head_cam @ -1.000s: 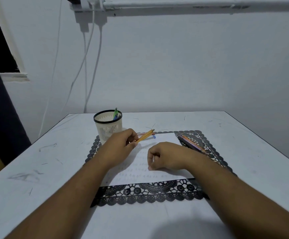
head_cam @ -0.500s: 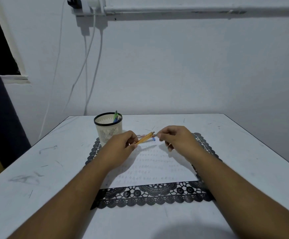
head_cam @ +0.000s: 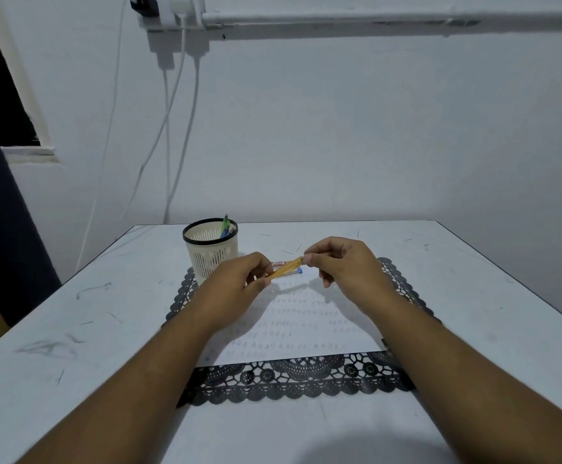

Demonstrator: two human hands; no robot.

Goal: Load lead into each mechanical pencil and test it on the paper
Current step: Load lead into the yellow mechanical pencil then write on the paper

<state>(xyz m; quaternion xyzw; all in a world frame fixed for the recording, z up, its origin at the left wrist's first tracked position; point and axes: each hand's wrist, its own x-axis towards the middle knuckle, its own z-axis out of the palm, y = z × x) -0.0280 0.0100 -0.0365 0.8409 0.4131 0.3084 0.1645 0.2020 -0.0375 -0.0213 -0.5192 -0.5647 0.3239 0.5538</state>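
Observation:
My left hand grips the lower end of an orange mechanical pencil, held slanted above the paper. My right hand pinches the pencil's upper end between thumb and fingertips. Under both hands lies a white sheet of paper covered with rows of small pencil marks. Just behind the pencil, flat lead cases with red and blue parts lie on the sheet's far edge, mostly hidden. My right arm covers any pencils on the right of the mat.
A black lace placemat lies under the paper on a white table. A cream mesh pen cup with green and blue pens stands at the mat's far left corner. White cables hang down the wall behind.
My right hand lifted off the paper, moved forward and left, and took hold of the orange pencil's upper end. My left hand kept its grip nearly still.

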